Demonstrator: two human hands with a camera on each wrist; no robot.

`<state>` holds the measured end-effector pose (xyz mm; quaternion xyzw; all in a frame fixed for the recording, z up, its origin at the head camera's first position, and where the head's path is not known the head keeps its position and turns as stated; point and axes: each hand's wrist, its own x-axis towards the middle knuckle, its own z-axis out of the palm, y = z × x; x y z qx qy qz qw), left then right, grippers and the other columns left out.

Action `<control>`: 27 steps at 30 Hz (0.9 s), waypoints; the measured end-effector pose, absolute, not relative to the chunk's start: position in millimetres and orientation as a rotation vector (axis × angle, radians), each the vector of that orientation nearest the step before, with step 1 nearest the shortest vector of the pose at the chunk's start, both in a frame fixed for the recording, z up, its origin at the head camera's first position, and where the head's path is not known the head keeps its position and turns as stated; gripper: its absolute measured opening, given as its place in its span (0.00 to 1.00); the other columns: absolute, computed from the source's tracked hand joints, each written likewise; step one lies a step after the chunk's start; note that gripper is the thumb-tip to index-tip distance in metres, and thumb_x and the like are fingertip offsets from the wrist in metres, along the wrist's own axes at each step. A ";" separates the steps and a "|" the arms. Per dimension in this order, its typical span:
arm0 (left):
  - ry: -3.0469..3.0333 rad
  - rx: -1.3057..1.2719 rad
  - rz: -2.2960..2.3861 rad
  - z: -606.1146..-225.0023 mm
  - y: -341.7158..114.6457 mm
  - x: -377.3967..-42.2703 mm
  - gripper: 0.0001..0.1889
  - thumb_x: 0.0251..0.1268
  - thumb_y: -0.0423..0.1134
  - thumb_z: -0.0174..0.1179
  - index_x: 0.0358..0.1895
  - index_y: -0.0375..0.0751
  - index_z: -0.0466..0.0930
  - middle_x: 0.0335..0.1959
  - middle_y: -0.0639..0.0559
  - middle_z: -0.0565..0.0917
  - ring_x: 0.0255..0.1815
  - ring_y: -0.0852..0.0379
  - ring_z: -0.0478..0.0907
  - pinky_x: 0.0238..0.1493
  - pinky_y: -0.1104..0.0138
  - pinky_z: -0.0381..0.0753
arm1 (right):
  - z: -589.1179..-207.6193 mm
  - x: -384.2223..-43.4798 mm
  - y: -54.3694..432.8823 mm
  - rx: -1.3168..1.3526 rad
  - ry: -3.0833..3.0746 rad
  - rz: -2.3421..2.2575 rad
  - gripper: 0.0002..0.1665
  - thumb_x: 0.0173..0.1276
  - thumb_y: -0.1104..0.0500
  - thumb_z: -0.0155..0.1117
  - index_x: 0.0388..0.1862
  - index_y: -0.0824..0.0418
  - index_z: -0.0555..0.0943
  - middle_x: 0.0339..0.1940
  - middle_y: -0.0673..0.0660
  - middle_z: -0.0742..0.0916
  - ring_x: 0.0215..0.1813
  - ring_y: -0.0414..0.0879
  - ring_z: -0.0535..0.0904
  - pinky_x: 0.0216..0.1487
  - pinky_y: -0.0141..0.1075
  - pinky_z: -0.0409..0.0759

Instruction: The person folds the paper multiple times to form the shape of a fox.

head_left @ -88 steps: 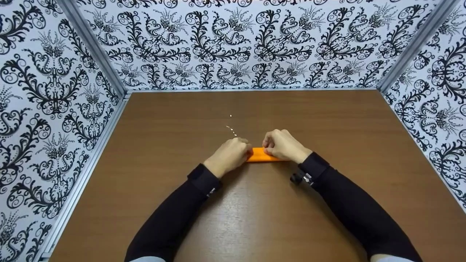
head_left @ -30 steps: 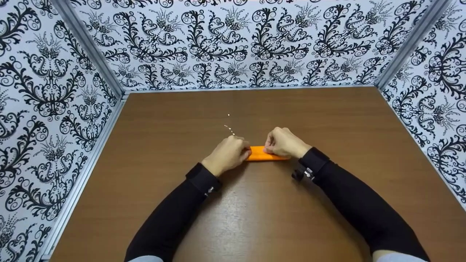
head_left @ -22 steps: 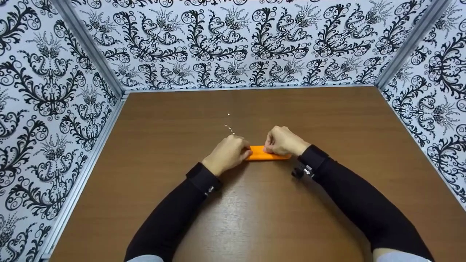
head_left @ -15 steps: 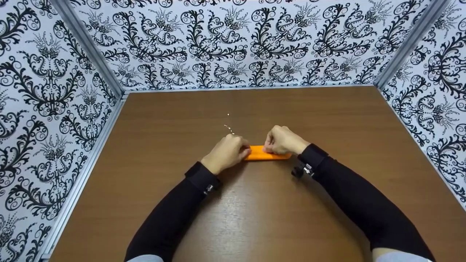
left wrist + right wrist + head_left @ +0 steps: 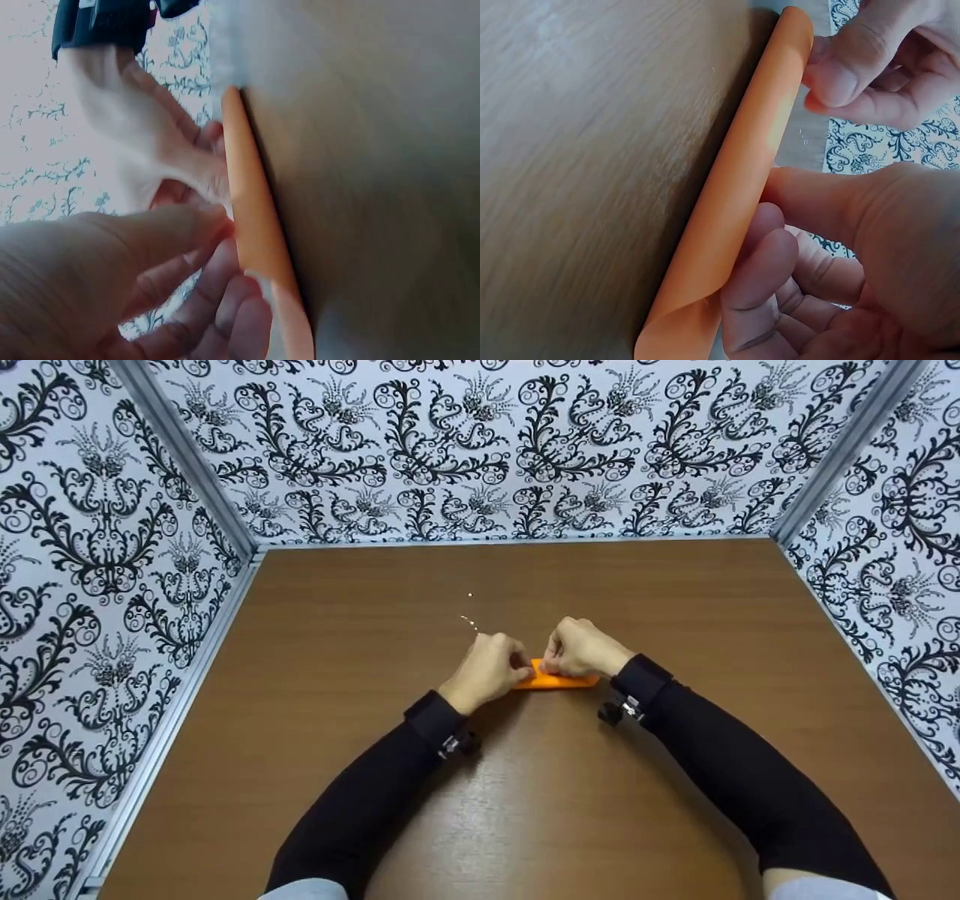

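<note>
A strip of orange paper [image 5: 559, 681], bent over lengthwise into a rounded fold, lies on the wooden table between the two hands. In the right wrist view the paper [image 5: 727, 187] looks like a loose tube whose near end gapes. The left hand [image 5: 487, 667] pinches its far long edge left of the middle, thumb tip on the edge and fingers behind. Close beside it, the right hand [image 5: 585, 649] holds the same edge between thumb and curled fingers. From the left wrist view, both thumbs press along the edge of the paper [image 5: 255, 195]. Fingertips behind the paper are partly hidden.
A row of small white specks [image 5: 469, 622] lies on the brown table [image 5: 360, 660] beyond the left hand. Patterned panels [image 5: 480, 450] stand at the back and both sides, with metal rails [image 5: 191, 465] at the corners. A small camera [image 5: 611, 712] hangs under the right wrist.
The left hand has shifted to the right along the paper, nearer the right hand, so its thumb overlaps more of the strip. The right hand stays in nearly the same place.
</note>
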<state>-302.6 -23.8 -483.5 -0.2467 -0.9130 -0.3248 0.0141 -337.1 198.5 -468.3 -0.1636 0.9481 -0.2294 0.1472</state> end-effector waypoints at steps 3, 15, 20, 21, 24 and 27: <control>-2.877 -0.699 -1.069 -484.6 -18.2 -302.5 0.05 0.72 0.37 0.82 0.38 0.40 1.00 0.38 0.47 1.00 0.38 0.51 0.91 0.41 0.66 0.85 | -468.6 -336.5 197.5 -0.467 2.728 -0.666 0.05 0.76 0.57 0.84 0.38 0.57 0.99 0.42 0.56 0.99 0.40 0.46 0.87 0.41 0.31 0.81; -2.989 -0.385 -1.135 -488.7 -7.6 -300.4 0.08 0.64 0.42 0.86 0.29 0.43 1.00 0.35 0.48 0.99 0.36 0.53 0.87 0.37 0.70 0.76 | -470.0 -333.6 197.4 -0.456 2.712 -0.703 0.05 0.79 0.59 0.83 0.40 0.59 0.99 0.44 0.59 0.99 0.37 0.44 0.87 0.39 0.30 0.81; -2.995 -0.361 -1.066 -489.7 -5.9 -297.6 0.08 0.60 0.42 0.86 0.27 0.46 0.99 0.32 0.50 0.99 0.37 0.50 0.91 0.38 0.66 0.82 | -472.1 -332.4 197.1 -0.457 2.725 -0.700 0.06 0.77 0.60 0.83 0.37 0.58 0.99 0.43 0.57 0.99 0.36 0.44 0.86 0.38 0.29 0.80; -2.999 -0.362 -1.047 -489.4 -5.8 -297.2 0.07 0.60 0.42 0.86 0.27 0.46 0.99 0.33 0.50 0.99 0.38 0.49 0.92 0.39 0.64 0.85 | -472.3 -332.2 197.2 -0.461 2.730 -0.698 0.07 0.77 0.60 0.83 0.36 0.58 0.99 0.42 0.57 0.99 0.36 0.44 0.85 0.38 0.30 0.80; -3.014 -0.363 -1.014 -487.3 -6.4 -296.8 0.05 0.60 0.41 0.85 0.28 0.48 1.00 0.35 0.49 0.99 0.41 0.46 0.95 0.43 0.59 0.90 | -471.8 -331.1 197.3 -0.468 2.737 -0.698 0.08 0.78 0.61 0.82 0.36 0.58 0.98 0.41 0.56 0.99 0.36 0.43 0.85 0.40 0.31 0.80; -3.031 -0.365 -1.029 -484.8 -7.6 -297.6 0.05 0.60 0.42 0.86 0.29 0.47 1.00 0.36 0.48 1.00 0.42 0.45 0.95 0.46 0.57 0.91 | -469.7 -330.9 196.8 -0.481 2.744 -0.697 0.09 0.79 0.62 0.80 0.35 0.58 0.97 0.40 0.56 0.98 0.36 0.43 0.85 0.41 0.31 0.79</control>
